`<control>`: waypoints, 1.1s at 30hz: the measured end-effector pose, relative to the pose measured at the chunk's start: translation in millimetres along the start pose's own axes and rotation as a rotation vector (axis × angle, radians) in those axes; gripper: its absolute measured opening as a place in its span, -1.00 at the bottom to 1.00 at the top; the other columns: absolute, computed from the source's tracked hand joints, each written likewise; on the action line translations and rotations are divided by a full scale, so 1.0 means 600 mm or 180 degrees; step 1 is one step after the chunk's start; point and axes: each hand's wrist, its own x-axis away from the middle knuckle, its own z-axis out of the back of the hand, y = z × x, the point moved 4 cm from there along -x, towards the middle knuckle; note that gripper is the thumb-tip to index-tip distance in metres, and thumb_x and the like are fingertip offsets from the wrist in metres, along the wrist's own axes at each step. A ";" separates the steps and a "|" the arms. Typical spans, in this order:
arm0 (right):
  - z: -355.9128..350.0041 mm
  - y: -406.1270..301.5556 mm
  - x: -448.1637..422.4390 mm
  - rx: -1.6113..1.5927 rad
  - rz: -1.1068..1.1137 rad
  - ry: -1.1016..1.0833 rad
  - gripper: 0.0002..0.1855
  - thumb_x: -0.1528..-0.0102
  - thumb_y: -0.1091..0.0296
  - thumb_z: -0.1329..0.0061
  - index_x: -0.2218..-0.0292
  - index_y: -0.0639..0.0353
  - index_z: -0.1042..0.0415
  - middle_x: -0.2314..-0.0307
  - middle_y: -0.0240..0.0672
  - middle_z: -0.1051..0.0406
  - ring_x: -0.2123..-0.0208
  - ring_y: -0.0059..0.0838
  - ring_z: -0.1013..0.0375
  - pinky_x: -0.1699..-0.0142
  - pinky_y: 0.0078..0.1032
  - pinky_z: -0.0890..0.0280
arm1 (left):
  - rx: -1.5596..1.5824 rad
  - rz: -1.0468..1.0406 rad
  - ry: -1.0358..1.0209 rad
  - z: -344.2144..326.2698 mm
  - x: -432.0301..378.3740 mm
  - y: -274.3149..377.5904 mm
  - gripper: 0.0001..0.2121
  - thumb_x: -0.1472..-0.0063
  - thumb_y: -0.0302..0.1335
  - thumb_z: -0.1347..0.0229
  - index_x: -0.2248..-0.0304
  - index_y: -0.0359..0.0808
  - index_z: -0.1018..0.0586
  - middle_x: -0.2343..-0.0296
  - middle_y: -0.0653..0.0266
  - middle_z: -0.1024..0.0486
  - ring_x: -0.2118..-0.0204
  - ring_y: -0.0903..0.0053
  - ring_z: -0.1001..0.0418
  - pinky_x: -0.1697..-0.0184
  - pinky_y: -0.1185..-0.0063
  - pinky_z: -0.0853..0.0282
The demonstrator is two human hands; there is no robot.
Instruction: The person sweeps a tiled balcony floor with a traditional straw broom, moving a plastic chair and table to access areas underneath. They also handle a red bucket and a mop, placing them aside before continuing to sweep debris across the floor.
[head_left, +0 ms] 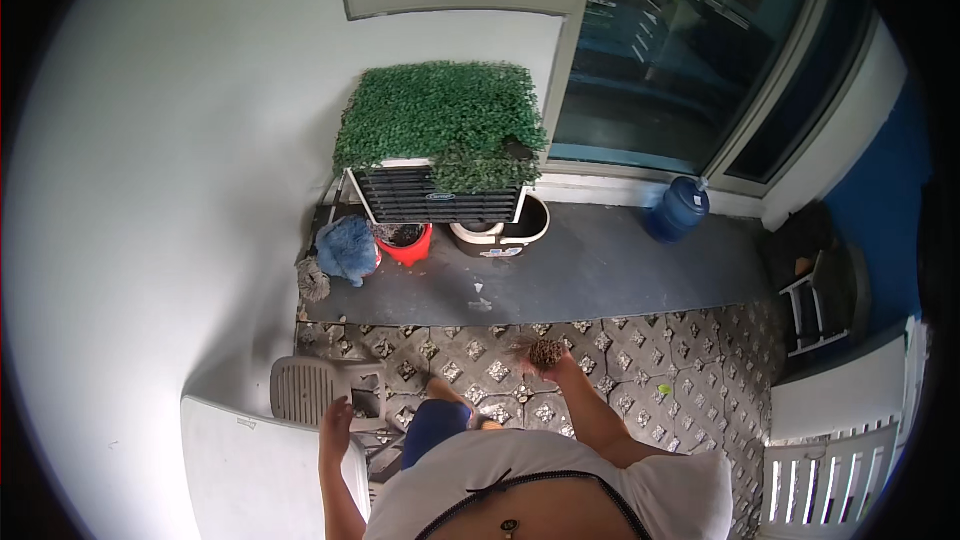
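My right hand (553, 370) is closed around a bundle of thin brown sticks, which looks like a stick broom (545, 352). The bundle's blunt end faces up at me, and fine strands spread out to its left. Most of its length is hidden beneath. Over on the left, my left hand (337, 421) hangs with loosely bent fingers and nothing visible in it. It appears above the edge of a white folding table (255, 472), in front of a beige slatted plastic chair (304, 390).
Concrete grid pavers (652, 405) meet a grey slab (600, 262). On the slab stand a mop bucket (536, 221), a red pail (409, 246), a blue mop head (346, 247) and a blue water jug (679, 208). An air-conditioner unit (442, 195) overhangs the buckets. A white slatted gate (829, 480) is at right.
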 end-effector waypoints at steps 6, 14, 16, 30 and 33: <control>-0.091 -0.032 -0.090 -0.0610 0.0166 0.0715 -0.59 -0.08 0.04 0.33 0.37 0.18 -0.43 0.46 -0.21 -0.43 0.40 -0.14 -0.42 0.28 -0.13 -0.42 | -0.0228 -0.0334 0.0147 0.039 -0.209 0.082 -0.68 -0.14 -0.39 0.01 0.12 -0.34 -0.40 0.27 0.06 -0.46 0.23 0.35 -0.44 0.16 0.53 -0.29; -0.151 -0.084 -0.229 -0.0520 0.0448 0.0849 -0.66 -0.07 0.10 0.26 0.44 0.19 -0.41 0.52 -0.20 -0.40 0.44 -0.17 -0.42 0.28 -0.20 -0.44 | -0.0428 -0.0174 -0.0238 0.032 -0.379 0.153 -0.66 -0.11 -0.41 0.00 0.10 -0.34 -0.38 0.27 0.05 -0.45 0.22 0.30 -0.44 0.18 0.51 -0.33; -0.171 -0.099 -0.278 -0.0444 0.0619 0.0887 -0.62 -0.07 0.05 0.27 0.43 0.19 -0.41 0.51 -0.23 -0.41 0.43 -0.19 -0.41 0.27 -0.21 -0.43 | -0.0458 0.0021 -0.0314 0.038 -0.409 0.134 -0.66 -0.11 -0.41 0.01 0.11 -0.34 -0.39 0.25 0.04 -0.44 0.23 0.30 -0.44 0.17 0.49 -0.32; -0.449 -0.264 -0.584 -0.1093 0.1930 0.1049 -0.72 -0.02 0.23 0.22 0.33 0.22 -0.39 0.39 -0.18 -0.39 0.32 -0.17 -0.35 0.18 -0.22 -0.33 | -0.1377 0.1220 -0.0394 0.173 -0.593 0.103 -0.68 -0.11 -0.39 0.04 0.12 -0.27 -0.40 0.27 0.07 -0.44 0.24 0.29 -0.43 0.17 0.47 -0.30; -0.466 -0.284 -0.565 -0.0979 0.1881 0.1754 -0.64 -0.05 0.15 0.23 0.26 0.27 -0.35 0.28 -0.16 -0.36 0.26 -0.14 -0.37 0.18 -0.23 -0.37 | -0.1120 0.1189 -0.0058 0.189 -0.668 0.126 -0.66 -0.11 -0.39 0.03 0.10 -0.28 -0.38 0.25 0.05 -0.42 0.22 0.27 -0.42 0.17 0.45 -0.30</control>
